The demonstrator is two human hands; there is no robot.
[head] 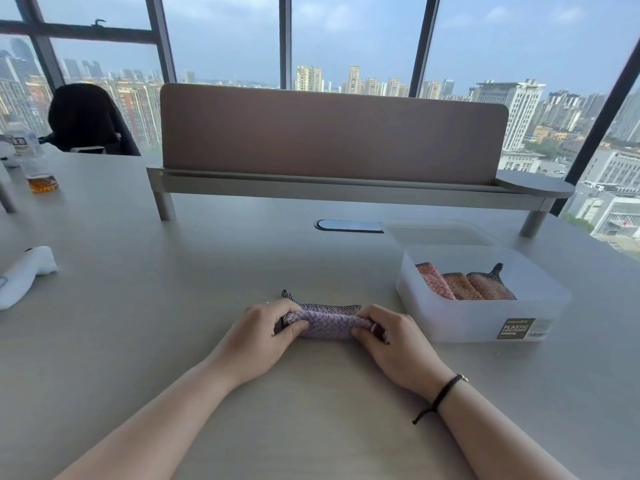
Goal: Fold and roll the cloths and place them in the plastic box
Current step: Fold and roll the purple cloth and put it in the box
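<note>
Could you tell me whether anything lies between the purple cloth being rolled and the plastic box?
Nothing visible does. The table is bare between the purple cloth and the plastic box, whose top is open.

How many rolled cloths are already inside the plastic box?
3, side by side in the plastic box: the pink roll leftmost, an orange roll in the middle, another orange roll rightmost. Others may be hidden underneath.
</note>
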